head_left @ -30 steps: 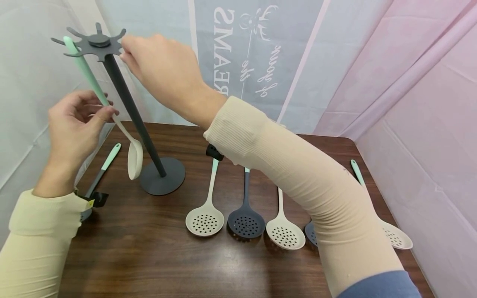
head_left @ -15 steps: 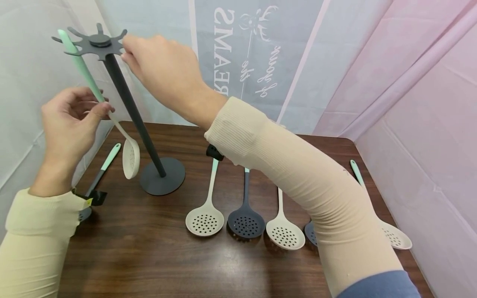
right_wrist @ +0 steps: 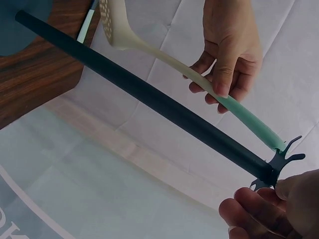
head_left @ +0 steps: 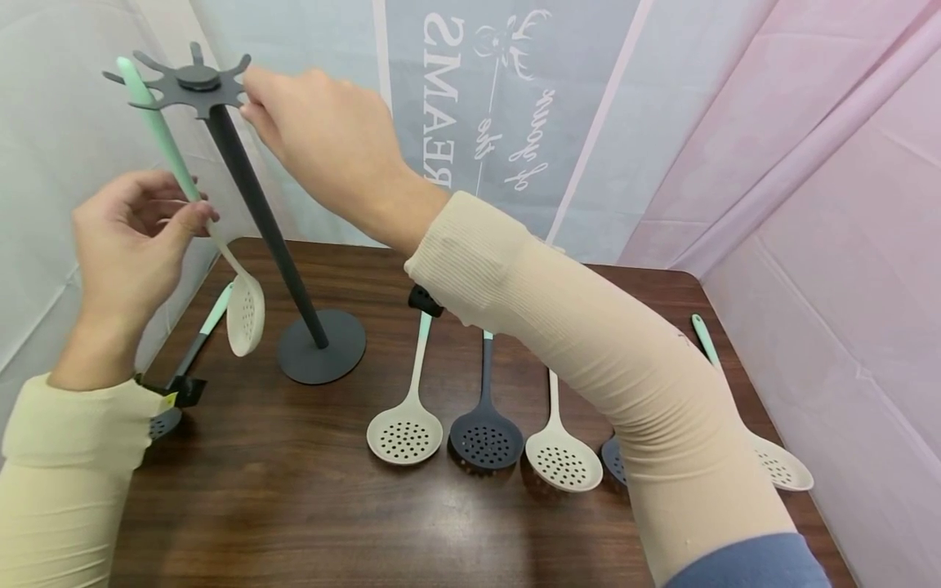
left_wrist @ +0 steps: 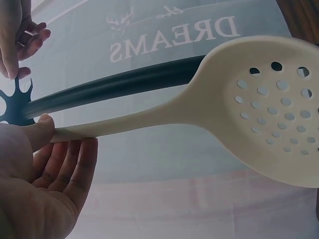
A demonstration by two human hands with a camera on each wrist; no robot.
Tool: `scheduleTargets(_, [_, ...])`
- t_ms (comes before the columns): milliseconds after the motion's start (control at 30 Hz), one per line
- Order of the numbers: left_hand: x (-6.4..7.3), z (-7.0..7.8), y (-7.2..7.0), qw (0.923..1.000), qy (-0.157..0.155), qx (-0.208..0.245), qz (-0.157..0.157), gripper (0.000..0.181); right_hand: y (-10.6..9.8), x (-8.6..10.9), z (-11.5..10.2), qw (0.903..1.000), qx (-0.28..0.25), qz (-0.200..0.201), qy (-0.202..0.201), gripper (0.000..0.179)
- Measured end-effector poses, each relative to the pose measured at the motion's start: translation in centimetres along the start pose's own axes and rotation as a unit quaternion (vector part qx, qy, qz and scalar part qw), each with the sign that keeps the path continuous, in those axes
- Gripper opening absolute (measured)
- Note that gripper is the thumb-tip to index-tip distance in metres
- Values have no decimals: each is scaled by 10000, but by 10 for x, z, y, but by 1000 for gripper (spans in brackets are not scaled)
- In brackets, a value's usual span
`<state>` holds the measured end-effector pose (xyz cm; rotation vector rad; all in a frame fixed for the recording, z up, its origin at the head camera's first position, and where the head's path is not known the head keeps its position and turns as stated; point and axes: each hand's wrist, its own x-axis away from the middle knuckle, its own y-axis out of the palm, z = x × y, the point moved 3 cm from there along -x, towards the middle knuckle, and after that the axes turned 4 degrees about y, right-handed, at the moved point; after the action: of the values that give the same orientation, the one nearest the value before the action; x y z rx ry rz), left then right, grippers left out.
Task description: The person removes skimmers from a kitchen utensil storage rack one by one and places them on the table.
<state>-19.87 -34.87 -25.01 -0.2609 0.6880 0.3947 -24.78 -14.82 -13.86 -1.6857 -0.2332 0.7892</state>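
Note:
My left hand (head_left: 132, 245) pinches a white skimmer (head_left: 246, 318) with a mint handle where the handle meets the neck. The skimmer hangs tilted, its perforated bowl low and left of the grey stand's pole (head_left: 257, 204). Its handle end overlaps the prongs of the stand's top (head_left: 197, 80); in the right wrist view the handle end (right_wrist: 274, 142) meets that pronged top, but I cannot tell whether it is hooked. My right hand (head_left: 331, 135) grips one prong of the top between thumb and fingers. The stand's round base (head_left: 322, 347) rests on the table.
Several skimmers lie on the brown table (head_left: 367, 523): a white one (head_left: 404, 434), a dark one (head_left: 485, 439), another white one (head_left: 564, 460), and more partly behind the right arm. One dark skimmer (head_left: 193, 355) lies at the left, partly behind the left wrist. Fabric backdrops surround the table.
My left hand has moved slightly left, swinging the skimmer's bowl left away from the pole and turning its holes more into view. The right hand and stand stay practically still.

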Motion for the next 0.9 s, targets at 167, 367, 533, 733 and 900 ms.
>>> scheduleTargets(167, [1,0,-3,9994,63,-351,34,19,1,0,0,10000,-4,17,-25,31])
scheduleTargets(367, [1,0,-4,9984,76,-565,48,20,1,0,0,10000,22,66,-36,29])
scheduleTargets(533, [1,0,-5,9986,123,-508,69,18,1,2,0,9998,26,160,-91,31])
scheduleTargets(733, [-1,0,-10,9991,169,-379,119,17,1,1,0,9999,22,119,-74,32])
scheduleTargets(900, [-3,1,-15,9993,220,-255,172,17,1,0,0,10000,15,91,-19,31])
